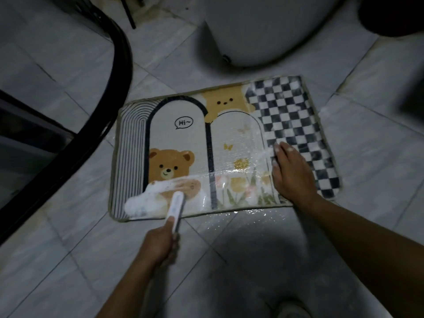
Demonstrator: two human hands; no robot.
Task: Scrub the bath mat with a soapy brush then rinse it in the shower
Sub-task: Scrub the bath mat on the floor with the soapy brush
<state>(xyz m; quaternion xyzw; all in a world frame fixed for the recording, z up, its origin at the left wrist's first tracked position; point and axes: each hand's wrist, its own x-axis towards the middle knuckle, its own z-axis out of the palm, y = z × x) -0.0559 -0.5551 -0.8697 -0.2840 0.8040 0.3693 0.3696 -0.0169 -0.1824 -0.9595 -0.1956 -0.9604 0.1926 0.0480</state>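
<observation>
head view: mat [183, 136] on floor [68, 260]
left hand [160, 245]: grasping brush [177, 206] in foam [140, 200]
right hand [291, 175]: released, flat on mat

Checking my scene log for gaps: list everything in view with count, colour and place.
Rectangular bear-print bath mat: one, cream with black-white checks, on the floor, centre.
White-handled brush: one, white, on the mat's near left corner.
Soap foam: one patch, white, around the brush head.
Toilet base: one, white, beyond the mat.
Curved frame: one, black, left.
Tiled floor: grey-white, wet beside the mat.
Left hand: one, grips the brush.
Right hand: one, flat on the mat, right side.
</observation>
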